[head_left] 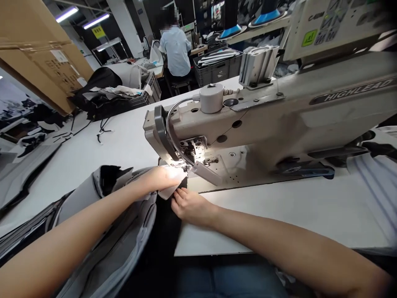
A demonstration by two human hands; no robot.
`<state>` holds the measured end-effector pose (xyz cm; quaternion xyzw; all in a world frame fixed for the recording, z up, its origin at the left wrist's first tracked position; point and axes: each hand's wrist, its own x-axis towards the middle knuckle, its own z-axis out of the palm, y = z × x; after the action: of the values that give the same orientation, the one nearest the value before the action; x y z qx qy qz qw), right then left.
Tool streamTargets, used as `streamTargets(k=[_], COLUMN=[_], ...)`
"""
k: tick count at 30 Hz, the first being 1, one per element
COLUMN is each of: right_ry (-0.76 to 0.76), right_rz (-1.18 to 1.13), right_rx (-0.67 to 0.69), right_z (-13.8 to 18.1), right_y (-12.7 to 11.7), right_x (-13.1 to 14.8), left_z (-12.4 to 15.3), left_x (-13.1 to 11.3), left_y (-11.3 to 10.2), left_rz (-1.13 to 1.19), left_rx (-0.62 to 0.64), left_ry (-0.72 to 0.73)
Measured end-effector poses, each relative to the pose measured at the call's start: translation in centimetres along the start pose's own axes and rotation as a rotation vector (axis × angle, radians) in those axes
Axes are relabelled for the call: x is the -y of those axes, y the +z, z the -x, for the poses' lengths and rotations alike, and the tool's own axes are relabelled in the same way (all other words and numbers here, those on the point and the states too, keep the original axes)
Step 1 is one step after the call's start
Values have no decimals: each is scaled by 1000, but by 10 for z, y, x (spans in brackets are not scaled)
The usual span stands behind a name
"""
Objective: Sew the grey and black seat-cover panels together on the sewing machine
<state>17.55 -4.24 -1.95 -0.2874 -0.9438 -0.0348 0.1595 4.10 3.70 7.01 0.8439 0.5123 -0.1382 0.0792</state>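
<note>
1 left hand [159,179], 1 right hand [190,205], gripping 1 fabric [169,191]

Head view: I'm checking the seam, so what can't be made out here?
- Needle: head view, lost in lamp glare beside the left hand.
- Right hand grip: head view, fingertips curled under at the fabric.
- Panel: head view, blurred, cut by the top edge.
- Co-worker: head view, hands hidden by their back.
</note>
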Motion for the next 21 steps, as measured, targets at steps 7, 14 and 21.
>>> streamTargets(k=[7, 14, 21], right_ry=[-79, -1, 94], right_rz=[264, 208, 134], right_rx=[-183, -267, -252], right_z=[30, 29, 32], right_y=[4, 7, 9], right_x=[0, 8, 14], left_z=[12, 2, -1], left_x=[-16, -2, -13], left_y=[26, 26, 8], left_rz=[-305, -193, -261], left_rx=[-74, -115, 127], left_ry=[79, 319, 326])
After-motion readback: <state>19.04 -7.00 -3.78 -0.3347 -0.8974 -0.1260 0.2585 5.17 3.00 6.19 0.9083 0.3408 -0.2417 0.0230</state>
